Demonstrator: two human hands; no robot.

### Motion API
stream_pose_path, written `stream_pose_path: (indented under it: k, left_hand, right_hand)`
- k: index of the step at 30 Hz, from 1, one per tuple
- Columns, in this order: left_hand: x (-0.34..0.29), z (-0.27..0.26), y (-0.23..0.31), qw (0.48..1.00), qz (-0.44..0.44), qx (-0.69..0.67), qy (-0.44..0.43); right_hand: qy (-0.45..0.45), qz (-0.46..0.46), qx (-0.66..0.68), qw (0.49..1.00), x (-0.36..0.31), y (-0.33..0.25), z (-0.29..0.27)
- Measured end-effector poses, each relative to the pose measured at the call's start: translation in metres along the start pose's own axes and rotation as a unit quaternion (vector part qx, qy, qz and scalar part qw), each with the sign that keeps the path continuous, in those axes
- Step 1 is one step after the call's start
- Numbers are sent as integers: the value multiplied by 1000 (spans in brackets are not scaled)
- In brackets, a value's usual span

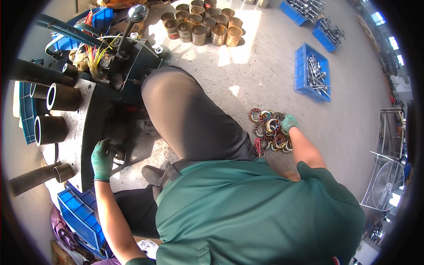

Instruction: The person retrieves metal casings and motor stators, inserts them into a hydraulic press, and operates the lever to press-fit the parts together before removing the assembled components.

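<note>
In the head view, a green-gloved left hand (102,160) is placed at the near edge of a heavy metal machine (88,115); its fingers are bent and partly hidden in shadow, and whether anything is gripped cannot be told. Well to the right of the machine, beyond the raised knee (170,104), a cluster of wire-wound rings (269,132) is laid on the concrete floor (265,81). The right hand (289,122), gloved in the same green, is lowered to the cluster's right edge — its fingers are curled narrow, though a firm hold on any ring cannot be confirmed.

From the machine's face, thick open tubes (68,96) are projected leftward; at its far end a lever is topped by a round knob (137,13). Farther out and to the machine's right, metal cylinders (198,35) are stood in rows — partly sunlit. Farther right still, a blue crate (300,70) is filled with metal shafts (316,76).
</note>
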State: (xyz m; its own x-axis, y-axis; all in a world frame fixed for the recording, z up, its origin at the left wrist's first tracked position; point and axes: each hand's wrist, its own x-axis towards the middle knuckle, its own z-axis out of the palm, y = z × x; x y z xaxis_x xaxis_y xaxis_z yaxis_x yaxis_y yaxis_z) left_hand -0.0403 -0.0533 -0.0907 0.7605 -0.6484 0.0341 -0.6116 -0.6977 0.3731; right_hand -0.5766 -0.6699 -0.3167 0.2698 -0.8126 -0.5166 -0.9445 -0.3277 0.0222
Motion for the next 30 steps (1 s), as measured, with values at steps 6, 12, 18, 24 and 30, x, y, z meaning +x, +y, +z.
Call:
stream_pose_path:
  k: [6,12,18,24,30]
  left_hand:
    - [-15,-70,6,975,103,101,171]
    - [-131,-123,9,834,-115,-227,489]
    - [-315,-80,15,752,-327,-161,550]
    - [-459,-1,92,660,-541,-108,510]
    - [-529,4,172,565,-602,-67,561]
  right_hand:
    - [64,-58,-31,996,56,-12,16]
    - [107,-242,9,964,160,-76,-10]
    - [36,-488,19,872,161,-345,-71]
    - [-39,-737,8,674,-80,-564,-74]
    - [-126,-850,-31,511,-247,-634,-48]
